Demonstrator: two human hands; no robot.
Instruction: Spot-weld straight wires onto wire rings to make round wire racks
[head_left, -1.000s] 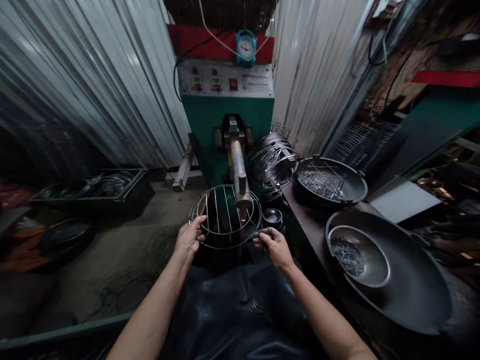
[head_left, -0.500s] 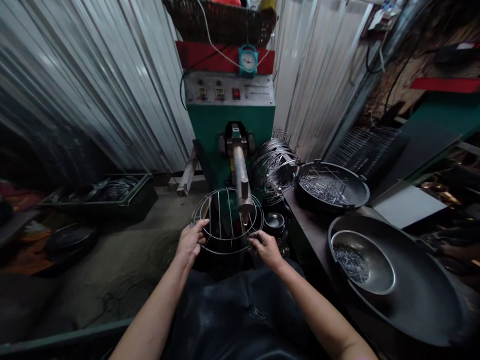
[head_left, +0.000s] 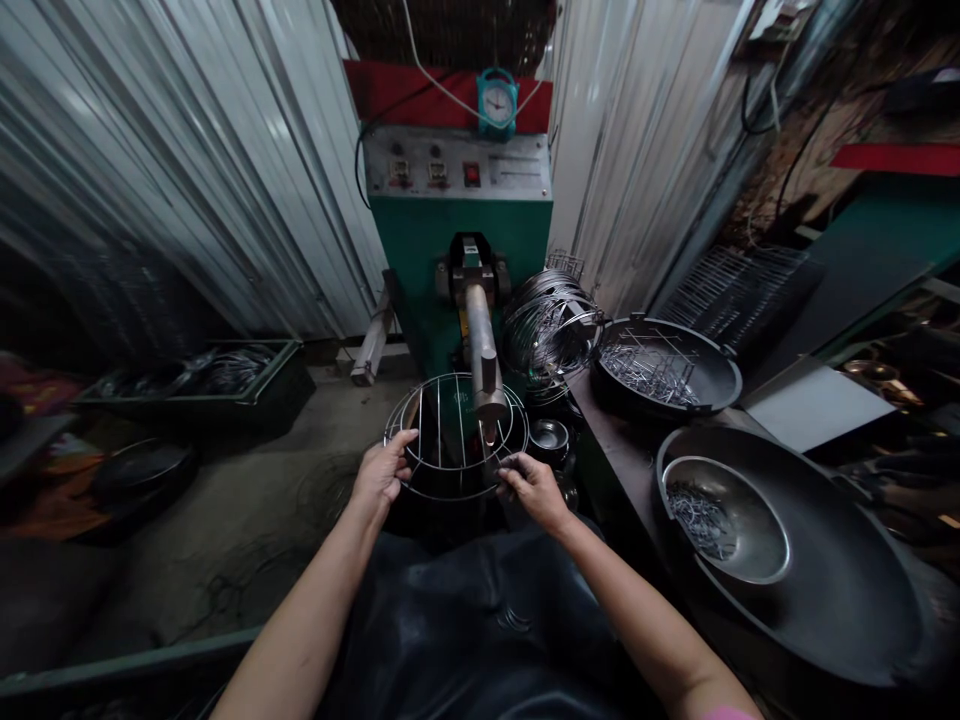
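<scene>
A round wire rack (head_left: 441, 467) with a few straight cross wires lies level under the tip of a metal electrode arm (head_left: 482, 350), which juts from a green machine (head_left: 405, 240). My left hand (head_left: 381, 475) grips the rack's left rim between thumb and fingers. At the rack's right front rim, my right hand (head_left: 531, 485) is closed in a pinch close below the arm's tip. Whether it holds the rim or a small wire piece there is too small to tell.
Coiled wire rings (head_left: 547, 325) hang right of the arm. Further right are a black pan (head_left: 724, 385) of wire pieces and a large wok (head_left: 847, 580) holding a metal bowl (head_left: 757, 530). A green crate (head_left: 289, 385) stands at left.
The camera view has tilted down slightly. The front of the rack sits a little higher, closer to the arm's tip, and both hands keep nearly the same places.
</scene>
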